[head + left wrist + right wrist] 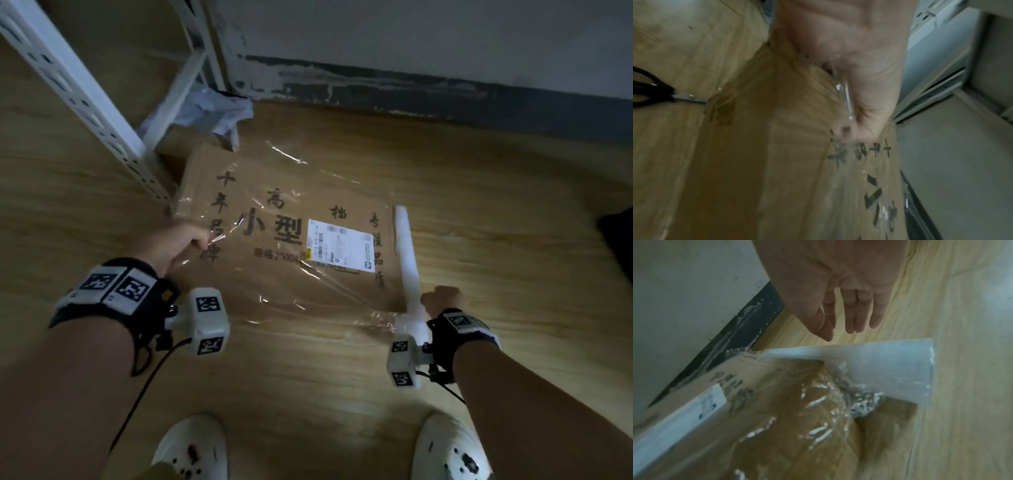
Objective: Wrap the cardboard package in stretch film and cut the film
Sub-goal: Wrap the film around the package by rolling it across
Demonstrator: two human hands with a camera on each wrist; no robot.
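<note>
A flat cardboard package (274, 284) with black characters and a white label (340, 245) lies on the wooden floor. Clear stretch film (308, 178) is spread over its top. My left hand (178, 243) pinches the film's edge at the package's left side; the left wrist view shows film running out of my curled left hand (849, 73). The white film roll (407, 260) lies along the package's right edge. My right hand (443, 299) hovers by the roll's near end. In the right wrist view its fingers (851, 313) are straight above the roll (890, 369), holding nothing.
Black-handled scissors (663, 95) lie on the floor by the package's far edge. A white metal shelf upright (78, 99) and crumpled plastic (212, 113) stand at the back left. A dark skirting (445, 92) runs along the wall. My white shoes (191, 448) are near.
</note>
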